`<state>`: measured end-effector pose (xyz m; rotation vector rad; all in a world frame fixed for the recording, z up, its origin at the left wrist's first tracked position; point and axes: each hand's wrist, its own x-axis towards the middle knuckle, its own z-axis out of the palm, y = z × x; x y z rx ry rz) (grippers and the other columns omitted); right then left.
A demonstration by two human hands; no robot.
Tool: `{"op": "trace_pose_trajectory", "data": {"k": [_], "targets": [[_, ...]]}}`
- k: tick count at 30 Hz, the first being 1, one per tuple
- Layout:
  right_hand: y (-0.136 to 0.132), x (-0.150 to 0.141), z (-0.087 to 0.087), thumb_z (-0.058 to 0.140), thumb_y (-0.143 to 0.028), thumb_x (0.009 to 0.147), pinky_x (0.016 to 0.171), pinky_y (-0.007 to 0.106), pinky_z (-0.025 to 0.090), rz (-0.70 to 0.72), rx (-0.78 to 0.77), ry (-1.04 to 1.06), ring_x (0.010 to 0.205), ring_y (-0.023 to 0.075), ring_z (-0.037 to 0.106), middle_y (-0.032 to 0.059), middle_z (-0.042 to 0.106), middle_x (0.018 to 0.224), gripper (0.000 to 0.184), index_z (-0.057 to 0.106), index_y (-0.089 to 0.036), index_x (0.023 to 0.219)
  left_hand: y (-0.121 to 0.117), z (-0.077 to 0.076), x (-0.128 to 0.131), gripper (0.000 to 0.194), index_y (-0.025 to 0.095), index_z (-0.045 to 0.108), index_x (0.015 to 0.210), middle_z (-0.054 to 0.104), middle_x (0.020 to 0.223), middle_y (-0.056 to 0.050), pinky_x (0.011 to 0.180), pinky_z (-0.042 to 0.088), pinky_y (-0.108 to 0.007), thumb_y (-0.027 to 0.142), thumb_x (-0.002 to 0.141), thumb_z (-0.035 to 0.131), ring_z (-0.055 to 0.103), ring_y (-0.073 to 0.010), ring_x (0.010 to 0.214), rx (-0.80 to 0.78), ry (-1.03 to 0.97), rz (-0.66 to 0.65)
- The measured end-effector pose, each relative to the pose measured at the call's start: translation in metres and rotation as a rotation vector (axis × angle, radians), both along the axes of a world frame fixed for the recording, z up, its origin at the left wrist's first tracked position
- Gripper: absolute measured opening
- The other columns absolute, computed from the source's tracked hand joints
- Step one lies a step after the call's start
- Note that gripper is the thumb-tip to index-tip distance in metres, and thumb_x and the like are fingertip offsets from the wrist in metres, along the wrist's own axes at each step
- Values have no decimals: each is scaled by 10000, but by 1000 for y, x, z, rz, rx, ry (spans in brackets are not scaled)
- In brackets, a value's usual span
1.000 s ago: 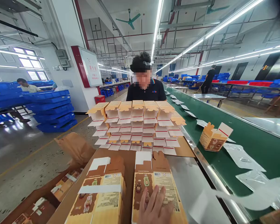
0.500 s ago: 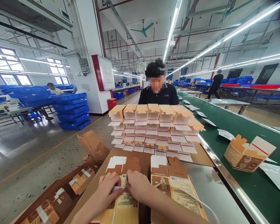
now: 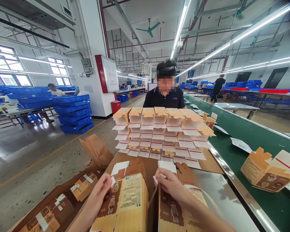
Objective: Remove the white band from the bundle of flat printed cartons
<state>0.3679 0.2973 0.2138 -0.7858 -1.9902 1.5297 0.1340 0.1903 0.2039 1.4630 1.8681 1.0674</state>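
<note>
A bundle of flat brown and yellow cartons [image 3: 131, 201] stands on edge on the table between my hands. My left hand [image 3: 101, 188] is closed in a pinch on one white end of a paper band [image 3: 112, 180] at the bundle's upper left. My right hand [image 3: 170, 186] is closed in a pinch on the band's other end, a thin strip that hangs down beside the bundle. Under my right forearm lies a second stack of flat cartons [image 3: 171, 211].
Several rows of erected cartons [image 3: 159, 132] are stacked ahead, with a co-worker in a black shirt [image 3: 165, 98] behind them. On the right, a green conveyor [image 3: 234, 151] carries an open carton [image 3: 268, 170]. An open cardboard case [image 3: 50, 209] with banded bundles is at lower left. Blue crates [image 3: 72, 112] stand further left.
My hands were together on the band over the left bundle. They have pulled apart, each with a band end, and the bundle has tipped up on edge. The conveyor carton has moved nearer.
</note>
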Motion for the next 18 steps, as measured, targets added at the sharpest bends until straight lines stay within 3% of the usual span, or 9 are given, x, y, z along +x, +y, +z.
{"op": "trace_pose_trajectory", "data": {"k": [2, 4, 6, 9, 11, 14, 16, 17, 18], "targets": [[9, 23, 12, 320, -400, 873, 430, 223, 118, -80, -96, 103, 440, 57, 169, -62, 398, 621, 266, 341, -209, 689, -2, 3, 10, 173, 271, 416, 849, 529, 1067, -3, 975, 256, -420, 418, 841, 325, 456, -172, 1050, 25, 204, -79], [13, 41, 33, 343, -423, 875, 444, 240, 89, -151, -118, 216, 434, 47, 142, -79, 342, 613, 297, 318, -209, 671, -3, 1, 25, 161, 343, 489, 955, 495, 1253, 35, 1053, 32, -448, 359, 826, 394, 356, -172, 1223, 36, 385, -166], [13, 58, 65, 372, -395, 884, 454, 257, 72, -210, -106, 370, 429, 39, 129, -81, 328, 604, 307, 339, -197, 652, -4, -4, 38, 160, 349, 513, 941, 534, 1229, 47, 1055, 38, -444, 349, 814, 416, 376, -164, 1222, 26, 467, -216], [7, 81, 129, 374, -277, 899, 428, 256, 44, -306, -39, 616, 415, 35, 111, -76, 327, 580, 296, 377, -179, 620, -5, -11, 41, 148, 318, 500, 926, 515, 1256, 20, 1060, 92, -483, 344, 804, 420, 357, -180, 1237, -2, 488, -233], [0, 94, 171, 292, -182, 912, 386, 231, 58, -336, 87, 769, 403, 39, 125, -70, 288, 554, 332, 384, -173, 593, -7, -2, 39, 195, 348, 472, 982, 467, 1306, 28, 1072, 139, -518, 400, 822, 374, 338, -193, 1256, -41, 452, -239], [-14, 110, 206, 288, -200, 918, 383, 218, 147, -353, 324, 844, 416, 21, 270, -62, 323, 526, 385, 444, -180, 566, -6, 43, 58, 595, 410, 221, 1228, 170, 1462, 51, 1078, 254, -506, 695, 715, 317, 211, -224, 1326, 52, 249, -192], [-23, 119, 204, 400, -346, 884, 396, 247, 160, -466, 428, 722, 467, 15, 385, -52, 447, 553, 403, 474, -188, 521, -1, 88, 90, 1063, 288, 112, 1323, 106, 1476, -35, 1117, 157, -507, 849, 463, 391, 122, -306, 1345, 425, 8, -260], [-27, 124, 197, 444, -416, 849, 395, 258, 151, -555, 461, 634, 492, 19, 428, -46, 505, 584, 432, 470, -186, 484, 2, 110, 110, 964, 282, 99, 1307, 156, 1456, -51, 1119, 146, -502, 839, 544, 294, 146, -282, 1343, 531, -56, -240], [-31, 129, 187, 466, -469, 819, 394, 264, 147, -630, 487, 549, 516, 25, 464, -38, 552, 621, 466, 462, -182, 452, 4, 129, 130, 816, 281, 113, 1287, 219, 1424, -59, 1107, 161, -522, 785, 648, 158, 185, -258, 1335, 519, -109, -222]]}}
